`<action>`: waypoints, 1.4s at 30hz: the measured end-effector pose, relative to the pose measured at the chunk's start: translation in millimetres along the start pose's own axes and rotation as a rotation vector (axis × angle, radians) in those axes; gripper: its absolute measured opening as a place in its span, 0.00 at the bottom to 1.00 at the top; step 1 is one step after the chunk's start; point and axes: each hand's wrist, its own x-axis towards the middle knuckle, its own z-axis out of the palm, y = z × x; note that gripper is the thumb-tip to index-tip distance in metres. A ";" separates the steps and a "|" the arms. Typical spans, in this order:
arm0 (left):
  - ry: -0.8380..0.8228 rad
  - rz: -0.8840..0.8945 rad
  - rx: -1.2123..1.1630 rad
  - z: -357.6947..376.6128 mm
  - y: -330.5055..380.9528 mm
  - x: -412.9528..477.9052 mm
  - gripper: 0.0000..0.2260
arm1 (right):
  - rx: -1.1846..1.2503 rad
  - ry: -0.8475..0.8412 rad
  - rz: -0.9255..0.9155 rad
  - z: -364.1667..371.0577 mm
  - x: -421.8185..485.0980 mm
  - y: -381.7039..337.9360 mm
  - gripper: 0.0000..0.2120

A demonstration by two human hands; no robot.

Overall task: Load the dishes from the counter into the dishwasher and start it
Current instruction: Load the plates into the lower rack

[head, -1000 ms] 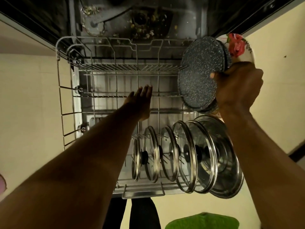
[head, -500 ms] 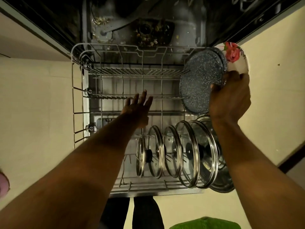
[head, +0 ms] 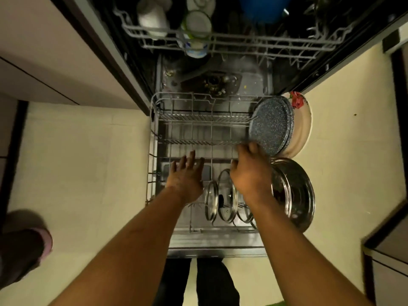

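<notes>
Our left hand (head: 186, 173) hovered flat, fingers spread, over the lower rack (head: 194, 141). Our right hand (head: 249, 171) was at the lower edge of the speckled plates (head: 270, 129), which stood in the rack's far right corner. We could not tell whether it gripped them.

The right hand (head: 249, 175) partly hides round glass lids (head: 225, 199); its blurred fingers (head: 254, 149) may or may not touch the speckled grey plates (head: 268, 129), which cover most of a white rose-patterned plate (head: 303, 129).
</notes>
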 end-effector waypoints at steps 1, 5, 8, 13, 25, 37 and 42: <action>0.006 -0.010 -0.007 -3.7 -1.9 -20.5 0.33 | -0.018 -0.017 -0.013 -10.3 -13.4 -12.6 0.21; 0.091 -0.054 -0.067 -22.5 -9.9 -90.9 0.33 | -0.008 -0.070 -0.031 -48.7 -55.7 -59.9 0.22; 0.150 -0.096 -0.080 -38.1 -17.8 -142.7 0.33 | 0.042 -0.073 -0.065 -71.1 -88.4 -92.8 0.22; 0.265 -0.189 -0.136 -61.1 -30.2 -223.7 0.32 | 0.055 -0.035 -0.223 -114.6 -139.9 -140.4 0.24; 0.697 -0.289 -0.094 -152.6 -61.2 -432.7 0.34 | 0.036 0.302 -0.575 -263.0 -213.5 -264.8 0.19; 1.035 -0.537 -0.066 -257.3 -223.6 -563.9 0.32 | -0.027 0.497 -0.934 -358.7 -231.9 -477.7 0.27; 1.084 -0.602 -0.026 -287.2 -315.4 -599.0 0.31 | 0.017 0.536 -1.004 -366.3 -217.3 -582.0 0.27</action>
